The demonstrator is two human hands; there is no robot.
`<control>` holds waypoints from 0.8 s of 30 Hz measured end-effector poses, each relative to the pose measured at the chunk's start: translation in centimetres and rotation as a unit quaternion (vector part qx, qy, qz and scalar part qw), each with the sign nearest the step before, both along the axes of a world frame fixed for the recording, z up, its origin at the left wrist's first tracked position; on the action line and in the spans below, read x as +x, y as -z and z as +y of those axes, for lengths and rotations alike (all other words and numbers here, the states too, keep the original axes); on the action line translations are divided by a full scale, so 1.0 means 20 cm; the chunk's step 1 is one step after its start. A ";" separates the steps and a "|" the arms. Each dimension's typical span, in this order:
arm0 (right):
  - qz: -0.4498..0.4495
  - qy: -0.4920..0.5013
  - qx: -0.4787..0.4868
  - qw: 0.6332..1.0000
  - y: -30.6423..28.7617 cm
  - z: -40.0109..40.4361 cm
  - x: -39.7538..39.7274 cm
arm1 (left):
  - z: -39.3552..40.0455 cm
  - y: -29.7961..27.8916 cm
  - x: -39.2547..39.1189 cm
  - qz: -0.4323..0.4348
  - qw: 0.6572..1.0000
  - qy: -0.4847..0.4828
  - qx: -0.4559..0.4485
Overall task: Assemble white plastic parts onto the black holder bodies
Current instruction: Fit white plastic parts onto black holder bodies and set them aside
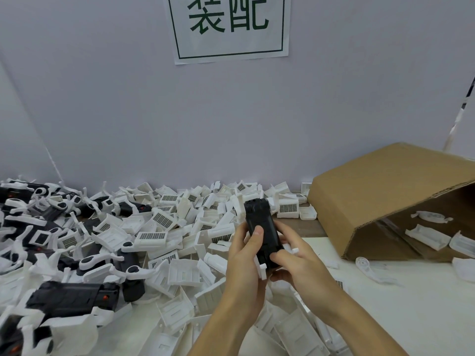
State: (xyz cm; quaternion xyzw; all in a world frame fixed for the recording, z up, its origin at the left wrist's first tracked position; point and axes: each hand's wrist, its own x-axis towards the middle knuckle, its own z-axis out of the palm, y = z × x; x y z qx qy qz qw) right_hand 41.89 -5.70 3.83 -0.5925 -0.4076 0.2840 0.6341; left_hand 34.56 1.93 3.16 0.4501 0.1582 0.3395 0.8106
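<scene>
Both hands hold one black holder body (258, 218) upright above the table, its rounded end pointing away from me. My left hand (244, 255) grips its left side with the thumb laid on the black face. My right hand (295, 258) grips the lower right part, fingers curled round it. A white plastic part (262, 269) sticks out at the body's lower end between the hands; how it sits on the body is hidden. A heap of loose white parts (164, 227) covers the table's middle.
Several black bodies with white parts fitted (72, 298) lie in a pile at the left. A tipped cardboard box (380, 191) at the right holds more white parts. A wall with a paper sign (228, 27) stands behind. Bare white table (411, 304) lies at the right front.
</scene>
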 end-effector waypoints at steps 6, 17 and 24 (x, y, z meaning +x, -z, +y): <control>0.011 -0.017 0.013 1.000 0.02 0.01 0.01 | -0.01 -0.01 0.00 -0.007 1.000 -0.005 -0.005; -0.012 0.004 -0.009 1.000 0.02 0.00 0.01 | 0.01 0.01 0.01 0.008 1.000 -0.006 -0.004; -0.044 0.030 -0.011 0.999 0.00 -0.02 -0.01 | 0.01 0.01 0.00 -0.015 1.000 -0.004 0.000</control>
